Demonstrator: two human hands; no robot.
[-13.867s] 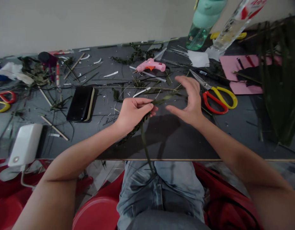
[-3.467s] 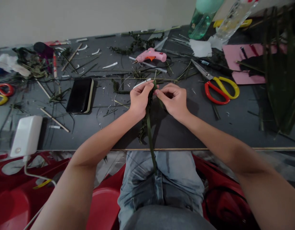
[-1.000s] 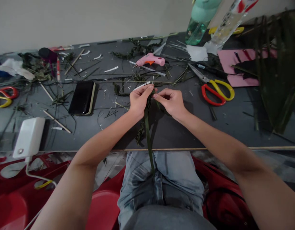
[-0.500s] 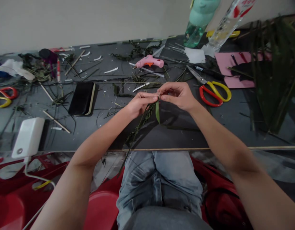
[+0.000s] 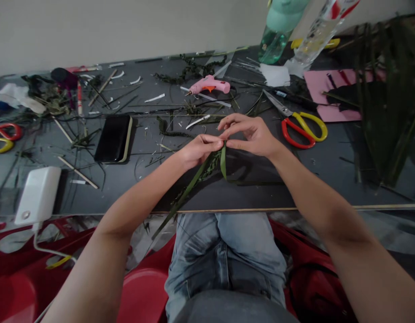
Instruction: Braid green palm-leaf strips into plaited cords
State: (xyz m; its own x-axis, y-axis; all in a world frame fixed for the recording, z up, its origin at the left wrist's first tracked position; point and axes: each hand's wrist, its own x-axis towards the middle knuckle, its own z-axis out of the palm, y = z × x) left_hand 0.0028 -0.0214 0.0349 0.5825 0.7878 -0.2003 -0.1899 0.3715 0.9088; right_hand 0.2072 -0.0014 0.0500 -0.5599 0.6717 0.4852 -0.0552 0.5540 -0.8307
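Over the middle of the dark table, my left hand [image 5: 203,149] pinches the top end of a braided green leaf strip [image 5: 210,168], which hangs down toward the table's front edge. One long flat leaf blade [image 5: 180,202] slants down left past that edge. A second leaf blade [image 5: 223,162] drops from the fingertips, then bends right along the table. My right hand [image 5: 249,134] meets the left at the same spot, its thumb and fingers closed around the leaf there. The exact point of grip is hidden by the fingertips.
Beyond the hands lies a pink glue gun [image 5: 210,84]. Red and yellow scissors [image 5: 299,121] lie to the right, near large dark leaves [image 5: 389,103]. On the left are a phone [image 5: 113,139] and a white power bank [image 5: 38,195]. Bottles [image 5: 277,36] stand at the back.
The long blade at left has swung to show its broad side and reaches farther down left. My right fingers have lifted and spread slightly; the hanging blade now curves more.
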